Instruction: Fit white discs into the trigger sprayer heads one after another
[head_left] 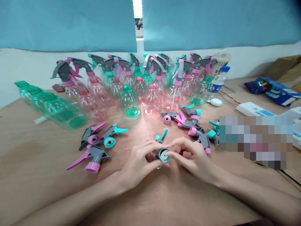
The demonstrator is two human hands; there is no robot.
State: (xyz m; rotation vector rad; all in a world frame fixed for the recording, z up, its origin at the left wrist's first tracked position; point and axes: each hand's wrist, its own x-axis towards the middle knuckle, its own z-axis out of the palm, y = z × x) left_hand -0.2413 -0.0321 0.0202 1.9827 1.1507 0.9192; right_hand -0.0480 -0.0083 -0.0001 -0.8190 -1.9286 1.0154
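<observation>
Near the front middle of the table, my left hand (144, 158) is closed round a grey and teal trigger spray head (162, 138), its collar facing me. My right hand (190, 157) pinches a small white round washer (165, 154) at the mouth of that teal collar. Both hands' fingertips meet around the collar, and part of the spray head is hidden behind them. To the left lie loose spray heads in grey with pink (95, 157) and teal (110, 138) parts. More loose spray heads (190, 121) lie beyond my right hand.
Open pink bottles (152, 102) and green bottles (130, 103) stand ahead, with capped spray bottles (125, 70) behind them. Several green bottles (54, 106) lie nested at left. A blue-capped drink bottle (217, 83), a blue packet (275, 91) and a power strip (256, 110) are at right.
</observation>
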